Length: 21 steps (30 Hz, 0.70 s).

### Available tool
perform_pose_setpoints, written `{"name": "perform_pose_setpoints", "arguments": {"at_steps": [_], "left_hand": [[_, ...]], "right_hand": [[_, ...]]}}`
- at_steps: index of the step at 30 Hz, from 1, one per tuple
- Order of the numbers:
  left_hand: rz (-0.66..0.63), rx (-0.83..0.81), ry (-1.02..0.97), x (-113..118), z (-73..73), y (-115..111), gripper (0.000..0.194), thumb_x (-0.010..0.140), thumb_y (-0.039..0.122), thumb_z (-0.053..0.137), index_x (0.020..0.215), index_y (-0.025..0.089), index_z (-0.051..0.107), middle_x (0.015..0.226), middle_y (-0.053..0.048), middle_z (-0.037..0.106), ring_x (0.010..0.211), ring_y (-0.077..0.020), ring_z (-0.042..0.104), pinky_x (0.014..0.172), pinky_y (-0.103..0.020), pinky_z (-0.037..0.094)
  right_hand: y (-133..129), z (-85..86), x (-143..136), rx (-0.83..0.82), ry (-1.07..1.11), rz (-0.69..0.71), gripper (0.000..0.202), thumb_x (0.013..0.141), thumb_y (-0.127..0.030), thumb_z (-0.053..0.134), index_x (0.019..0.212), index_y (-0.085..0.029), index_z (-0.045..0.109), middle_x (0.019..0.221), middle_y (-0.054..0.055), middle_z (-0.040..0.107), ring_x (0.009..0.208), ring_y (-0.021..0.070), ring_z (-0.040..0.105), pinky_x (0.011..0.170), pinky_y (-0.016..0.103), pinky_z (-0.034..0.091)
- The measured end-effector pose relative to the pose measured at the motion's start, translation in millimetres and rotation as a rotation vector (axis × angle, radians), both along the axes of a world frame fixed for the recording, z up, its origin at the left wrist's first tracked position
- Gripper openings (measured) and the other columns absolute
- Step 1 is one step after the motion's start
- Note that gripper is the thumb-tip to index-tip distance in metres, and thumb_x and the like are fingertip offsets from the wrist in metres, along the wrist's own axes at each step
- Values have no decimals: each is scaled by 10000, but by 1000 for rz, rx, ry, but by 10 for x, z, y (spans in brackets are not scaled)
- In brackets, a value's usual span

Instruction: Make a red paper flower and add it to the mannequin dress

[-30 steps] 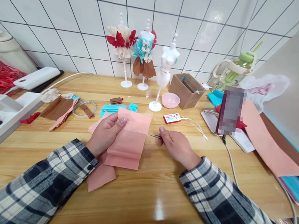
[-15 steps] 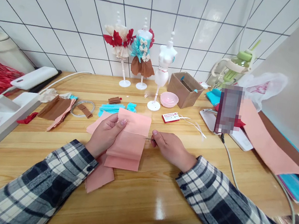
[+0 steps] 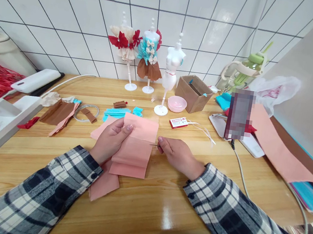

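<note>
My left hand (image 3: 111, 137) pinches a folded sheet of pink crepe paper (image 3: 133, 151) between thumb and fingers, holding it up over the wooden table. More pink paper (image 3: 104, 188) shows beneath and behind that hand. On the sheet's right side, my right hand (image 3: 175, 155) is closed around a thin, pointed metal tool (image 3: 153, 144). Its tip lies at the paper's right edge, by a horizontal crease. The fingers cover the rest of the tool, so its exact kind cannot be told.
Behind the hands stand a bare white mannequin (image 3: 171, 68) and two paper-dressed ones. Close by are a pink bowl (image 3: 177, 104), a cardboard box (image 3: 194, 93) and a small red-white box (image 3: 178, 123). A phone on a stand (image 3: 239, 114) is at right, a power strip (image 3: 1, 124) at left.
My right hand has shifted slightly left, and the tool's tip now overlaps the paper's right edge a little more. The left hand and the sheet look almost unmoved.
</note>
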<state>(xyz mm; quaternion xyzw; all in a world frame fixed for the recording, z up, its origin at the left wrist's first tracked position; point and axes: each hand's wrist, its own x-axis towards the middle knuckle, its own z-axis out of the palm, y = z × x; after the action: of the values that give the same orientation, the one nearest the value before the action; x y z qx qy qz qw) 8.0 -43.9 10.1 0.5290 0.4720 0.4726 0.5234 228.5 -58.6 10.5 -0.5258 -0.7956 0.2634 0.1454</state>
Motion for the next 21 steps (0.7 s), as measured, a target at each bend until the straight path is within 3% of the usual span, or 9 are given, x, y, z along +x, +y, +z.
{"name": "perform_pose_setpoints", "arguments": {"at_steps": [12,21], "left_hand": [[-13,-4,-4,3,3,-8,312,764,467,644,905,189,628,828,-23,699,675,-157,598,648,-250,477],[-23,4,10,11,-14,15,423,761,488,637,1053,184,603,942,-58,696,759,-182,620,665,-252,486]], "right_hand": [[0,-15,1,4,12,11,570,967,-505,106,722,-203,523,690,8,598,605,129,479,560,240,273],[15,-13,4,18,-48,2,591,962,-519,115,732,-204,558,698,25,616,606,138,487,555,244,270]]}}
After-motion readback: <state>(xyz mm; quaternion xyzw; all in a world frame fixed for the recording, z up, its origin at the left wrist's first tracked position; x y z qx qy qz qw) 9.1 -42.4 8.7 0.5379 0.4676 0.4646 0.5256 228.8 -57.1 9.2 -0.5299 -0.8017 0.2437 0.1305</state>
